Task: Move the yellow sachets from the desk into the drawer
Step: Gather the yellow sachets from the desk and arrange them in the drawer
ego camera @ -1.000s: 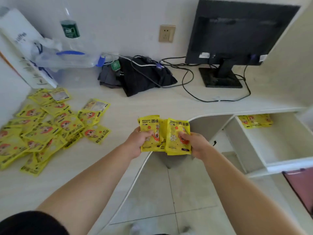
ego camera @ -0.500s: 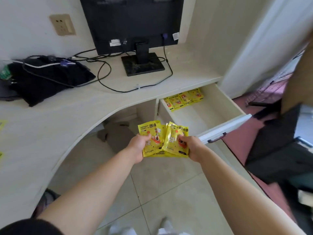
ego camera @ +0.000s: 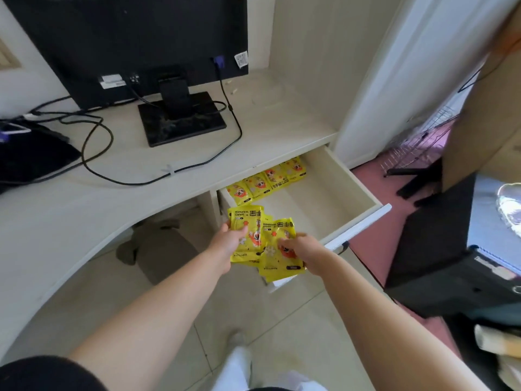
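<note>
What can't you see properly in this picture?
Head view, the only one:
- Held sachets: the count. They overlap, and the left hand and right hand cover parts.
- Drawer: its back is hidden under the desk top, so the row of sachets there may run on.
- Monitor: its top is cut off by the upper edge.
- Black bundle: cut off by the left edge.
- Small print on the sachets: too small.

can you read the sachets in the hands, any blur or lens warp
Head view: the held sachets are sharp enough to read HAND WARMER. In the same view, the right edge is smeared with blur, the wide lens bows the desk edge, and daylight washes out the upper right.
</note>
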